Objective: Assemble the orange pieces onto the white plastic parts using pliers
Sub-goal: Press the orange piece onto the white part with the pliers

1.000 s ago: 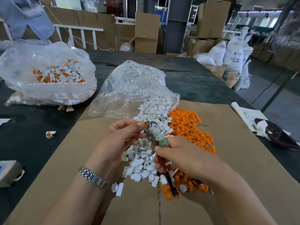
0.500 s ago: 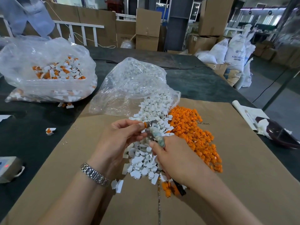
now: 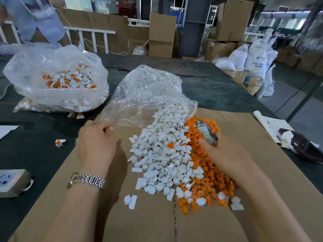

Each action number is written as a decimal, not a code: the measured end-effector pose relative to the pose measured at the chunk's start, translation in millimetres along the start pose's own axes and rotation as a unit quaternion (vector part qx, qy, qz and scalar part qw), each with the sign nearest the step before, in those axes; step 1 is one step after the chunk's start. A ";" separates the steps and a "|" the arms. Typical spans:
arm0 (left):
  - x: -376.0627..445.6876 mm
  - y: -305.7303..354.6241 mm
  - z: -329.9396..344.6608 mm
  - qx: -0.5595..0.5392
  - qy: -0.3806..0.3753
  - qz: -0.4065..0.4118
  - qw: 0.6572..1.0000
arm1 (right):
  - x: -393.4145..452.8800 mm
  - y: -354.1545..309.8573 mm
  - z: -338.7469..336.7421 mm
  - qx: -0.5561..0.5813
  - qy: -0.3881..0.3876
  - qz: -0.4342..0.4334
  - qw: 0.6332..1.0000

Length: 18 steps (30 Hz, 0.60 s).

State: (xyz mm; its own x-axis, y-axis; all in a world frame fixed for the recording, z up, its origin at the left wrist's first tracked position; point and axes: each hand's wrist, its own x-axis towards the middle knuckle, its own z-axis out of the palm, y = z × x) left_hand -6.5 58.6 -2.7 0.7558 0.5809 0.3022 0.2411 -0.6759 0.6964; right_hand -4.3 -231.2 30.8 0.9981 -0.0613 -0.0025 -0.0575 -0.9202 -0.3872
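A heap of white plastic parts (image 3: 160, 154) spills out of a clear bag (image 3: 148, 95) onto a cardboard sheet (image 3: 262, 172). Beside it on the right lies a pile of orange pieces (image 3: 206, 165). My right hand (image 3: 225, 158) grips the pliers (image 3: 205, 132), whose jaws point away from me over the orange pile. My left hand (image 3: 96, 144) hovers left of the white heap near the bag's edge. It is blurred, with its fingers curled, and whatever they hold is hidden. A second clear bag (image 3: 57, 81) at the far left holds assembled white-and-orange parts.
One assembled part (image 3: 59, 142) lies loose on the dark table left of the cardboard. A power strip (image 3: 10, 182) sits at the left edge. Papers and a dark glossy object (image 3: 300, 145) lie at the right. A person (image 3: 38, 18) stands behind the far bag.
My hands have separated. The left hand has swung left away from the pliers toward the bags. The right hand has carried the pliers right, over the orange pile.
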 end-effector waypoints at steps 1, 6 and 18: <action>3.3 -3.8 1.2 0.053 0.004 0.010 0.999 | 4.0 5.9 2.6 -0.021 0.015 0.022 0.999; -5.1 2.0 17.5 -0.027 -0.134 0.084 0.987 | 10.4 14.0 18.5 -0.101 0.041 0.060 0.992; -15.5 3.7 35.1 -0.056 -0.194 0.078 0.976 | 12.6 12.8 33.0 -0.086 0.015 0.034 0.996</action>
State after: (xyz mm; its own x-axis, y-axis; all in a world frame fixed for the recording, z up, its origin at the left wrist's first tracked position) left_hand 4.1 31.2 -27.7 0.9571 0.2448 0.1550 0.0539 -0.6762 0.7347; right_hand 8.3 -231.0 -4.6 0.9909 -0.1347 0.0049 -0.1302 -0.9659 -0.2238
